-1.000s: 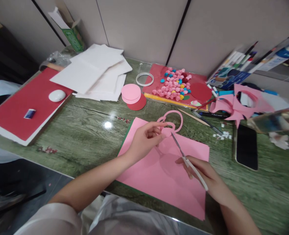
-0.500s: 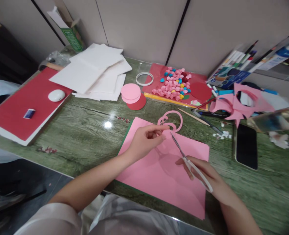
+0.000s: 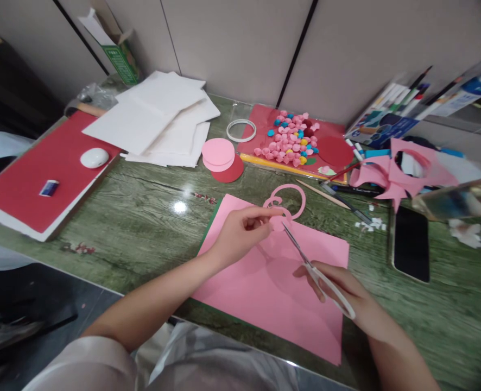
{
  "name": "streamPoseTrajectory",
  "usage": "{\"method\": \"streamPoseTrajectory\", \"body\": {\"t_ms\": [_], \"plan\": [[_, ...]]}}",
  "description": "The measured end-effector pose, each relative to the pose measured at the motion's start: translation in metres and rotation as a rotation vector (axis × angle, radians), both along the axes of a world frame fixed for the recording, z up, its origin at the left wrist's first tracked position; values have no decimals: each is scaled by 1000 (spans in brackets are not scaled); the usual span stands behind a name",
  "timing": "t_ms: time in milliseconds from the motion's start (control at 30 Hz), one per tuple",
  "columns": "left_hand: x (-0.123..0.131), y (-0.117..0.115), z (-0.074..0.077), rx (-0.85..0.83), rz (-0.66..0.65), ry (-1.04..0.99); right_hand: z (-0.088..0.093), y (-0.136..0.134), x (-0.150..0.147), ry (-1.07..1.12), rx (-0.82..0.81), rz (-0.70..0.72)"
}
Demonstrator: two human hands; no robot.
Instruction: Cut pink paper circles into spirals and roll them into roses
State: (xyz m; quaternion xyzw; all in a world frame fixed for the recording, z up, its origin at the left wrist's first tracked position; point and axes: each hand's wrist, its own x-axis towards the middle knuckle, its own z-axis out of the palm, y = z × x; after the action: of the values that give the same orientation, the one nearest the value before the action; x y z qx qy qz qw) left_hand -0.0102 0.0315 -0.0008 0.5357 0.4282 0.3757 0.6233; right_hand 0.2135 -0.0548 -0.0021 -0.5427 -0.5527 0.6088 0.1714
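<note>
My left hand (image 3: 240,234) pinches a small pink paper piece cut into a spiral strip (image 3: 288,200) that curls up and away from my fingers. My right hand (image 3: 342,296) grips white-handled scissors (image 3: 311,267), whose blades point up-left and meet the spiral at my left fingertips. Both hands hover over a large pink paper sheet (image 3: 273,282) lying on the green wood-grain table (image 3: 143,222).
Pink and red paper discs (image 3: 220,157) lie behind the sheet, beside a tape ring (image 3: 241,130) and a red tray of small coloured pieces (image 3: 291,142). White sheets (image 3: 159,119), a red board with a white mouse (image 3: 94,158), a phone (image 3: 410,243), pens and pink offcuts (image 3: 399,174) ring the work area.
The scissors' handles have opened a little and the blades have shifted slightly along the spiral. My left hand has turned the pink piece a bit. Little else moved.
</note>
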Motion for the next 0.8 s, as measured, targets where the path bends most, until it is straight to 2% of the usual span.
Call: {"method": "streamPoseTrajectory", "body": {"t_ms": [533, 800], "plan": [[-2, 2, -4, 6, -118, -9, 0, -1, 2, 29, 12, -7], [-3, 5, -3, 24, -152, 17, 4, 0, 2, -24, -10, 10]]}}
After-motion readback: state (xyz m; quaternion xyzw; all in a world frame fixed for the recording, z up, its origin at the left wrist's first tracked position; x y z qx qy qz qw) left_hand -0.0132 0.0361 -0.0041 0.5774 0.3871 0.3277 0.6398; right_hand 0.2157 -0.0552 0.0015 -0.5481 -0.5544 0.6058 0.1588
